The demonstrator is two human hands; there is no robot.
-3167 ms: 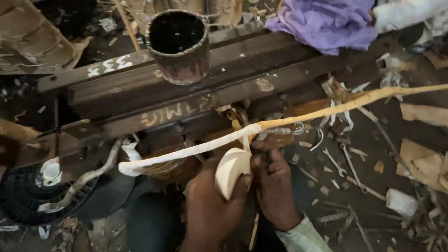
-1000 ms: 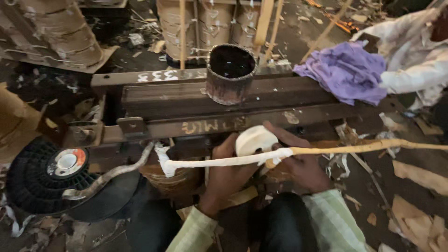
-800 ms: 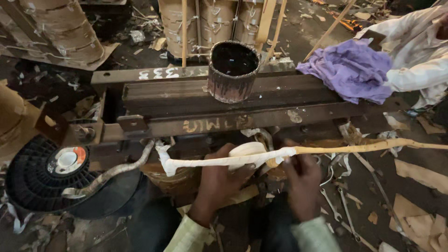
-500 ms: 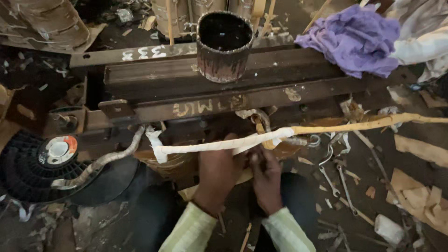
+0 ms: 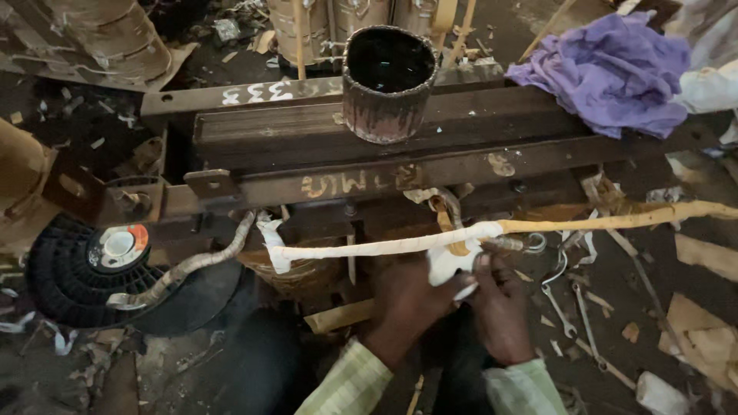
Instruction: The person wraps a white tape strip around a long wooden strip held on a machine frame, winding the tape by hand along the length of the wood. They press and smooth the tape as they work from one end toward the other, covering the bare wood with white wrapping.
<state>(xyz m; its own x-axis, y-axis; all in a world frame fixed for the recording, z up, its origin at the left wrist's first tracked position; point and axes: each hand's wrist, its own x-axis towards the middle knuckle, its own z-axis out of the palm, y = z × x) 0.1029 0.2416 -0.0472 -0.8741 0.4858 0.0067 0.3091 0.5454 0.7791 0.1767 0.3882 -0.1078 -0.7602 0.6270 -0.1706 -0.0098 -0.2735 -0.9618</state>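
The rod (image 5: 400, 244), a long thin bar wrapped in white tape along its left part and bare tan along its right, lay almost level across the head view, just in front of the dark metal beam (image 5: 430, 165). Its taped left end finished in a loose white flap near a basket-like bundle below the beam, and its tan end ran off the right edge.

The left hand (image 5: 407, 296) was closed under the rod near its middle, fingers curled around the white tape roll (image 5: 450, 265), which sat against the rod where the white wrapping met the tan part. The right hand (image 5: 503, 303) was just beside it, fingers bent and pinching the tape at the rod's underside; how tightly it gripped could not be told. Both wrists wore striped pale green sleeves.

On the beam stood a rusty can (image 5: 388, 81) with a dark inside, upright, well apart from the hands. A purple cloth (image 5: 611, 69) lay crumpled on the beam's right end. At the left, on the floor, a black spool (image 5: 92, 269) with a round label lay flat, with a wrapped grey cable (image 5: 192, 265) curving over it toward the beam. Small wrenches (image 5: 565, 307) and paper scraps lay on the floor right of the hands.
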